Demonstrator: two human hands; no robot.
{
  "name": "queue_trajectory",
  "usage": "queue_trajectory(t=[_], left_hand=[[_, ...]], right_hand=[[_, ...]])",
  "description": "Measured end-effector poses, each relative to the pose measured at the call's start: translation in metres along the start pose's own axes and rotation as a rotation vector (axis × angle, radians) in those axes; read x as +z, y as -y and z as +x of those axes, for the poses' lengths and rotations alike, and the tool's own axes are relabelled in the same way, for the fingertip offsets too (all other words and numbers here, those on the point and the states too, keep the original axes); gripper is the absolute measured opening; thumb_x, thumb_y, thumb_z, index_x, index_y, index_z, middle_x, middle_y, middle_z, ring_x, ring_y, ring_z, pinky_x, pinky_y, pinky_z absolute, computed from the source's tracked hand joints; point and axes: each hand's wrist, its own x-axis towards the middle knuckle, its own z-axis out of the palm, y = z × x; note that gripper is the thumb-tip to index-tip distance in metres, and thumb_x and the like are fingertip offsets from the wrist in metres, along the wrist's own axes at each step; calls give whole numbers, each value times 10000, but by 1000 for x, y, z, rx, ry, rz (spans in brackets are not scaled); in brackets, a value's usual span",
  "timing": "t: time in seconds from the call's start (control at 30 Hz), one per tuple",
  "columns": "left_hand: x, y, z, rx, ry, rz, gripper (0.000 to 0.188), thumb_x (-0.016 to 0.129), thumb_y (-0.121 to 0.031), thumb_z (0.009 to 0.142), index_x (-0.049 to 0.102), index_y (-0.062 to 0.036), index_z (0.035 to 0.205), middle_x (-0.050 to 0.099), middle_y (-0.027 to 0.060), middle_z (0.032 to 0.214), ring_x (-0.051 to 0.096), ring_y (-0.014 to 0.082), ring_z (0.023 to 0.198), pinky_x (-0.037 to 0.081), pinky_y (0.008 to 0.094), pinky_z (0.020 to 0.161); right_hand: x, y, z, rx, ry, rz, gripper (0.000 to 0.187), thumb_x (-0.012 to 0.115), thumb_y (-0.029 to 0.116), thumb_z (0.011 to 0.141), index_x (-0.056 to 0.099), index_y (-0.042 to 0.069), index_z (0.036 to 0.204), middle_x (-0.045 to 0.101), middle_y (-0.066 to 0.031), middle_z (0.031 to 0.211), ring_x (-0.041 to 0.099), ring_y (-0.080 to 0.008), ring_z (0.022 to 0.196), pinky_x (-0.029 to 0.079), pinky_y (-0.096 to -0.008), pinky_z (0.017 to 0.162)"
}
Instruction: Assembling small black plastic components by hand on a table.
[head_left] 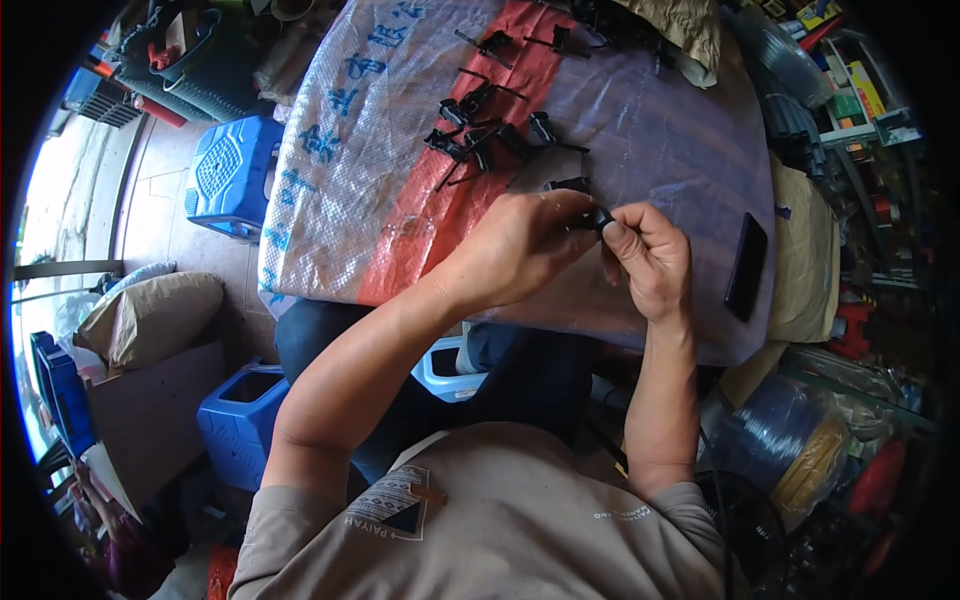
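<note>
Left hand (515,245) and right hand (658,262) both pinching small black part (602,219), held over surface (690,140), nearer its near edge. Loose black parts (480,153) toward far edge; phone (747,267) by right edge.

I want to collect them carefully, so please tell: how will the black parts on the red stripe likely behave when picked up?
The black parts look small beside the left hand, so each is probably light. Their thin rods stick out, so they may catch on neighbours, and rolling seems unlikely.
</note>
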Motion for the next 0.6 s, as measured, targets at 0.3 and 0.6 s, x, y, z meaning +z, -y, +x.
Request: queue_trajectory(t=[0.3,0.6], left_hand=[[2,-6,0,-166,130,-196,403,577,-115,901,500,65,1253,642,182,970,630,226,893,498,322,782],[-1,-6,-2,-86,104,11,384,608,-56,856,519,57,1212,644,144,1003,627,179,937,490,309,844]], right_hand=[[-5,0,-7,42,24,-4,169,622,179,919,600,16,880,566,7,682,503,-59,553,397,-190,506],[-2,-1,-11,93,125,97,58,571,59,889,578,10,919,561,5,692,514,-47,570,425,-194,523]])
